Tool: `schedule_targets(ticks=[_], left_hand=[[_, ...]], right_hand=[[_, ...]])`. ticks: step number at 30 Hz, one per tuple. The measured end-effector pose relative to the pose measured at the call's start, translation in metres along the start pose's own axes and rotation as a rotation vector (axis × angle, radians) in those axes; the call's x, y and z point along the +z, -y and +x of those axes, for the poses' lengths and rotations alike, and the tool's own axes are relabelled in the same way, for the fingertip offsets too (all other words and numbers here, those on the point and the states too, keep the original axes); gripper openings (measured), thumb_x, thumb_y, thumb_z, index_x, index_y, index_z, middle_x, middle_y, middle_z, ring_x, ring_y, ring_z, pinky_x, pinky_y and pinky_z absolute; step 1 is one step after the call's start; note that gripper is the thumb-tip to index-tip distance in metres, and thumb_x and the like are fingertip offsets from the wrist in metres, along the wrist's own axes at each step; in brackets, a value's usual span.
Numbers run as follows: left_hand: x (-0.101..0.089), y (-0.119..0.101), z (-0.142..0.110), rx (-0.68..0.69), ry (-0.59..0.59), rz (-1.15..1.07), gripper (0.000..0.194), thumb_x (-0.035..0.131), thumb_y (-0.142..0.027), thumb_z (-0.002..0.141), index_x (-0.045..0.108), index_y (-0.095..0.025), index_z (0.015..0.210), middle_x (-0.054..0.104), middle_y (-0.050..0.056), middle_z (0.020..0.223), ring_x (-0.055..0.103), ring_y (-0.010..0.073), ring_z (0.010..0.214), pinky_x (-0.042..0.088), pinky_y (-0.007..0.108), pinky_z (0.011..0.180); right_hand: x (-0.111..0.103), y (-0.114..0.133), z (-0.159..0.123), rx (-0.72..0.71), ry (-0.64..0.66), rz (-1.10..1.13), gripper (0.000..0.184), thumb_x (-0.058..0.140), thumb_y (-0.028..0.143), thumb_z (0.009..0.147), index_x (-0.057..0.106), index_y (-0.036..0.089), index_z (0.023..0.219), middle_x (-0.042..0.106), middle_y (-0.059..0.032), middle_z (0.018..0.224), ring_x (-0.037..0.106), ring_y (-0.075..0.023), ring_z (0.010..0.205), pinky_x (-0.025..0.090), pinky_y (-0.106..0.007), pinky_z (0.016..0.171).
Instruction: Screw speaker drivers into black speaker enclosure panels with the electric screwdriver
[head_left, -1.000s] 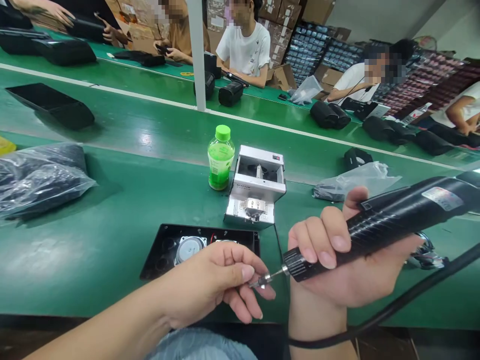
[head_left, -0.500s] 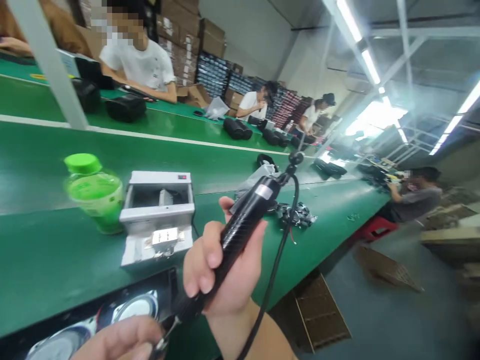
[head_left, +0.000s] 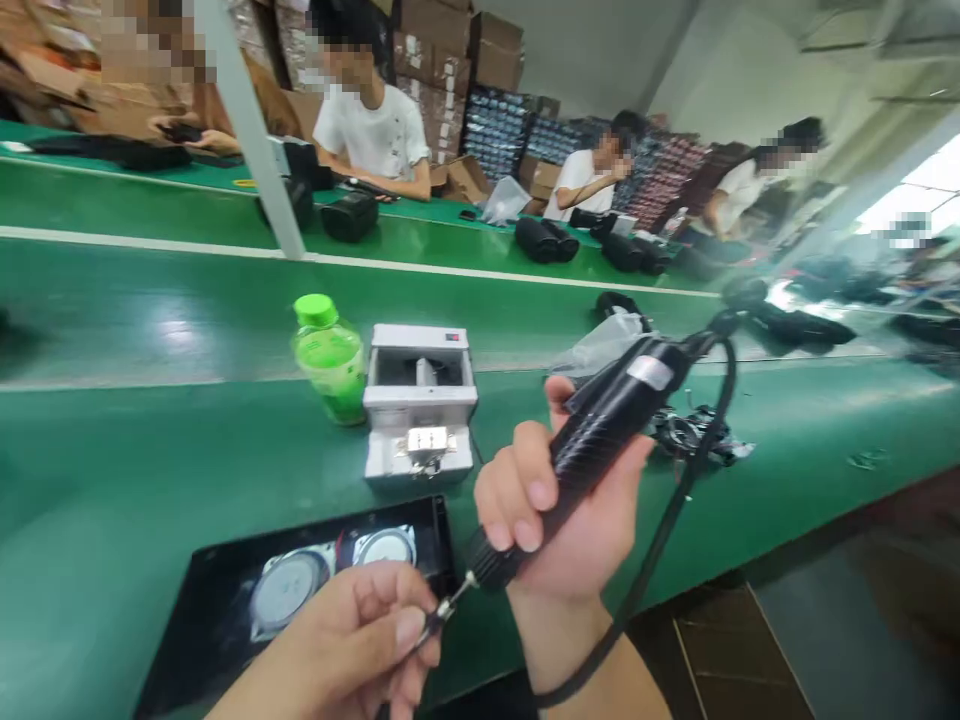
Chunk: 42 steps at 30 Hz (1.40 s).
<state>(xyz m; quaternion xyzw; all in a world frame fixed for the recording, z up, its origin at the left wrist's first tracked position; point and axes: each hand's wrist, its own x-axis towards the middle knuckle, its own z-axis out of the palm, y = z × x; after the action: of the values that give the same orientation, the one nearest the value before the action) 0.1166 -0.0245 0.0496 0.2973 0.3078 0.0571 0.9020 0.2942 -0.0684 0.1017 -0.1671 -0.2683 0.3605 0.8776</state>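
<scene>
My right hand [head_left: 559,520] is wrapped round a black electric screwdriver [head_left: 600,430], held tilted with its bit pointing down-left. Its black cable [head_left: 675,520] loops down past my wrist. My left hand [head_left: 352,645] pinches the tip of the bit [head_left: 444,612] between thumb and fingers; whether a screw sits there is hidden. Just beyond my left hand lies a black speaker panel [head_left: 225,590] with two round silver speaker drivers [head_left: 289,590] in it. Behind the panel stands a small grey screw feeder box [head_left: 420,400].
A green-capped bottle [head_left: 330,360] stands left of the feeder. A clear plastic bag [head_left: 600,345] and small dark parts [head_left: 697,435] lie to the right. Black speaker housings sit across the green conveyor belt [head_left: 150,300], where other people work. The bench edge drops to the floor at right.
The view has swung back left and down, bringing the speaker panel and my left hand further into sight. Both hands keep their hold on the screwdriver and its bit.
</scene>
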Motion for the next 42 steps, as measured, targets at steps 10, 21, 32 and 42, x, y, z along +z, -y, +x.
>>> schedule_targets(ticks=[10,21,32,42], left_hand=[[0.013,-0.006,-0.003,0.042,-0.046,0.02,0.04,0.101,-0.045,0.071,0.08,-0.012,0.082,0.075,0.005,0.072,0.061,0.006,0.053,0.052,0.015,0.051],[0.002,0.006,-0.009,0.091,-0.086,0.129,0.05,0.102,-0.042,0.07,0.082,-0.016,0.107,0.083,0.008,0.093,0.07,0.01,0.066,0.06,0.021,0.065],[-0.003,0.006,-0.01,0.073,0.016,0.229,0.041,0.08,-0.053,0.094,0.082,-0.013,0.09,0.08,0.008,0.082,0.07,0.0092,0.063,0.058,0.018,0.062],[0.002,-0.005,-0.01,-0.095,0.111,0.068,0.043,0.094,-0.051,0.072,0.076,-0.012,0.076,0.075,0.008,0.065,0.066,0.0104,0.048,0.055,0.016,0.045]], right_hand=[[-0.004,0.013,-0.002,0.017,0.009,-0.144,0.053,0.052,0.071,0.102,0.061,0.026,0.129,0.058,0.0093,0.059,0.035,-0.0096,0.032,0.045,-0.023,0.036],[-0.006,0.015,-0.003,0.024,-0.021,-0.201,0.052,0.057,0.07,0.1,0.062,0.027,0.128,0.059,0.0087,0.059,0.04,-0.0108,0.034,0.045,-0.026,0.037],[-0.005,0.018,-0.006,0.034,0.002,-0.202,0.05,0.065,0.068,0.094,0.065,0.028,0.123,0.061,0.0089,0.056,0.045,-0.012,0.033,0.047,-0.026,0.036],[-0.01,0.018,-0.008,0.08,0.171,-0.122,0.056,0.049,0.07,0.101,0.063,0.026,0.131,0.052,0.0113,0.056,0.051,-0.0124,0.032,0.049,-0.028,0.036]])
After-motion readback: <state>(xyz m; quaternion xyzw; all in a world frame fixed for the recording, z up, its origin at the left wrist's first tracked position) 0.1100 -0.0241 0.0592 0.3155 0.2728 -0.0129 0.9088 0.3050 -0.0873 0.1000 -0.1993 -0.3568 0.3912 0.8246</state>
